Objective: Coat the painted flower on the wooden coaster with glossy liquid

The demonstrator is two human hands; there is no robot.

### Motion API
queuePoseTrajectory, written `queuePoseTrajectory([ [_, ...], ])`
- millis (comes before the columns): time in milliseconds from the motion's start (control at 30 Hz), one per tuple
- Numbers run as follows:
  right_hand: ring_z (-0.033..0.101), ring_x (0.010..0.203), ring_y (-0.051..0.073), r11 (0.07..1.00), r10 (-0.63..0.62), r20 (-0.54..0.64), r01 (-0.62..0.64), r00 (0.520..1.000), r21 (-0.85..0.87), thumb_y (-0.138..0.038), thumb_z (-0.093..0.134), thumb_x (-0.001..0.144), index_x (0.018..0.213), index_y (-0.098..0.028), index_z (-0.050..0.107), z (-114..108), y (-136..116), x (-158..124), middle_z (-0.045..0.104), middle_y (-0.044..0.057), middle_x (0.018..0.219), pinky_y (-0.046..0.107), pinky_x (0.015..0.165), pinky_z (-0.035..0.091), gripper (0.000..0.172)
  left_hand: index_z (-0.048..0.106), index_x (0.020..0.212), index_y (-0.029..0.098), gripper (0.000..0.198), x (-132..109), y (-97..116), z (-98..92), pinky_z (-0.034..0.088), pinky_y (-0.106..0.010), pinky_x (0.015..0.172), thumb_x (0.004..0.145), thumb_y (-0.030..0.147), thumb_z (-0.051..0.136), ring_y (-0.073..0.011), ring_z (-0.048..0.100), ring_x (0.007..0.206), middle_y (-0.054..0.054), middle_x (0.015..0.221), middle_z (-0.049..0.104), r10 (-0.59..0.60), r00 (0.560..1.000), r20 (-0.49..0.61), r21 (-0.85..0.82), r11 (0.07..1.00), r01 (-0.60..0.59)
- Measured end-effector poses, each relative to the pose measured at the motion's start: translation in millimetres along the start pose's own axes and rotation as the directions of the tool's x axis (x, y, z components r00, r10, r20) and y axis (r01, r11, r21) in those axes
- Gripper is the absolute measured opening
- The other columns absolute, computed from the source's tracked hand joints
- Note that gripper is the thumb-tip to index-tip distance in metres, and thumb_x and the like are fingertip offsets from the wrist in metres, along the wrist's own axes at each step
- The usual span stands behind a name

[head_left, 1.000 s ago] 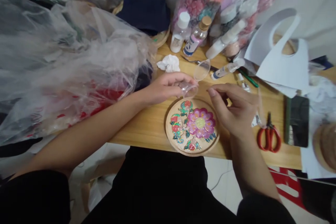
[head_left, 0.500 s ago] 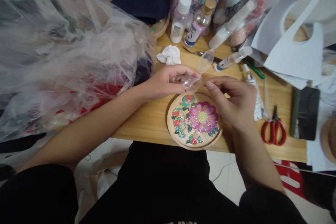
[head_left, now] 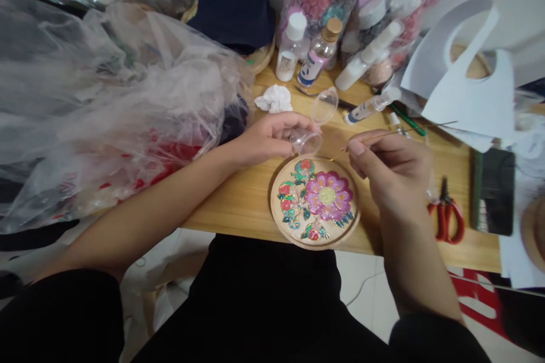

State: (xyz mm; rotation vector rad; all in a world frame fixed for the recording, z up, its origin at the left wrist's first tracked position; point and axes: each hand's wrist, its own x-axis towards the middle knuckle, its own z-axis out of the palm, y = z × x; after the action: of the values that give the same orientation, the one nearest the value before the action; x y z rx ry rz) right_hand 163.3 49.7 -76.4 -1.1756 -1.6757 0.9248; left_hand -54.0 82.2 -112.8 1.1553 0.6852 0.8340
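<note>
My left hand (head_left: 275,137) is closed around a small clear plastic cup (head_left: 307,142), tilted, its hinged lid (head_left: 326,106) standing open behind. Between thumb and fingertips, my right hand (head_left: 392,167) pinches a thin wire-like stick (head_left: 434,126); its fine golden end points left, toward the gap between the hands. Just below both hands lies a round wooden plate (head_left: 285,228). Raised on it are a glossy purple flower (head_left: 328,195) with a yellow centre and smaller red and green motifs outlined in gold.
Behind the hands are crumpled tissue (head_left: 275,99), a white-capped bottle (head_left: 289,48), a gold-capped bottle (head_left: 317,59) and a small tube (head_left: 370,108). Red-handled snips (head_left: 445,218) and a dark phone (head_left: 494,190) lie to the right. Plastic sheeting (head_left: 128,102) is heaped at left.
My right hand has moved right, away from the cup, and the thin stick now shows in its fingers. My left hand still holds the cup. The view has tilted slightly upward.
</note>
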Motion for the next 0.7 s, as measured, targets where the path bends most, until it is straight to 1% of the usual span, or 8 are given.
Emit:
queuePoseTrajectory([
  [67,0.057,0.054,0.007,0.997,-0.063,0.125,0.068,0.990,-0.033,-0.023,0.069,0.086,0.071,-0.020,0.068,-0.3,-6.7,-0.7,0.072,-0.001,0.073,0.020,0.047,0.042,0.015,0.066,0.094,0.018,0.037,0.5,-1.3,-0.1,0.054,-0.029,0.085,0.059,0.006,0.062,-0.0189,0.067,0.105,-0.003,0.110,0.072,-0.010,1.000,-0.014,-0.002,1.000,0.010],
  [100,0.059,0.055,0.008,0.992,-0.100,0.210,0.115,0.973,-0.059,-0.021,0.069,0.085,0.070,-0.019,0.068,0.0,-9.8,-0.8,0.072,-0.001,0.072,0.020,0.048,0.043,0.016,0.066,0.094,0.018,0.036,0.7,-1.9,0.0,0.054,-0.029,0.084,0.060,0.005,0.060,-0.0191,0.067,0.105,-0.003,0.109,0.072,-0.010,1.000,-0.024,0.004,1.000,0.010],
  [167,0.059,0.055,0.008,0.973,-0.143,0.361,0.197,0.922,-0.120,-0.019,0.068,0.085,0.074,-0.018,0.069,1.5,-14.3,-0.9,0.071,-0.001,0.069,0.020,0.049,0.043,0.011,0.066,0.094,0.017,0.034,1.0,-2.8,0.2,0.054,-0.028,0.082,0.064,0.003,0.058,-0.0183,0.068,0.103,-0.001,0.105,0.072,-0.010,0.999,-0.037,0.023,1.000,0.011],
  [233,0.058,0.052,0.007,0.956,-0.169,0.445,0.256,0.880,-0.145,-0.018,0.067,0.086,0.080,-0.017,0.070,3.7,-16.2,-1.1,0.070,-0.001,0.067,0.020,0.049,0.044,0.007,0.066,0.096,0.017,0.032,1.2,-3.4,0.3,0.055,-0.026,0.080,0.068,0.003,0.056,-0.0171,0.069,0.099,0.002,0.102,0.071,-0.014,0.999,-0.041,0.040,0.999,0.015],
  [333,0.056,0.050,0.006,0.944,-0.187,0.487,0.292,0.853,-0.150,-0.019,0.066,0.088,0.083,-0.017,0.070,5.7,-15.0,-1.5,0.071,-0.001,0.070,0.020,0.052,0.045,0.006,0.066,0.095,0.017,0.030,1.7,-4.1,0.0,0.054,-0.023,0.077,0.071,0.003,0.055,-0.0157,0.070,0.097,0.003,0.099,0.071,-0.024,0.999,-0.043,0.047,0.999,0.026],
  [500,0.055,0.050,0.006,0.941,-0.170,0.511,0.292,0.842,-0.169,-0.020,0.066,0.088,0.085,-0.019,0.071,6.0,-11.7,-1.8,0.072,-0.001,0.072,0.021,0.053,0.045,0.005,0.067,0.096,0.016,0.035,2.7,-4.8,0.7,0.053,-0.019,0.072,0.068,-0.001,0.054,-0.0161,0.069,0.101,0.003,0.103,0.072,-0.046,0.998,-0.038,-0.020,0.999,0.045],
  [600,0.053,0.049,0.006,0.940,-0.156,0.525,0.289,0.837,-0.180,-0.020,0.066,0.088,0.084,-0.019,0.071,6.7,-11.3,-1.9,0.070,-0.001,0.070,0.022,0.052,0.043,0.006,0.067,0.100,0.017,0.039,2.9,-2.6,3.0,0.055,-0.025,0.081,0.071,-0.002,0.049,-0.0179,0.068,0.103,0.006,0.099,0.071,-0.068,0.997,-0.047,0.012,0.998,0.068],
  [700,0.050,0.046,0.007,0.941,-0.142,0.524,0.279,0.840,-0.192,-0.021,0.066,0.088,0.083,-0.021,0.071,7.4,-11.5,-2.6,0.069,-0.002,0.068,0.023,0.050,0.042,0.007,0.068,0.095,0.015,0.040,3.2,1.7,5.8,0.054,-0.034,0.092,0.069,-0.009,0.049,-0.0191,0.068,0.104,0.006,0.096,0.071,-0.083,0.993,-0.079,0.007,0.996,0.084],
])
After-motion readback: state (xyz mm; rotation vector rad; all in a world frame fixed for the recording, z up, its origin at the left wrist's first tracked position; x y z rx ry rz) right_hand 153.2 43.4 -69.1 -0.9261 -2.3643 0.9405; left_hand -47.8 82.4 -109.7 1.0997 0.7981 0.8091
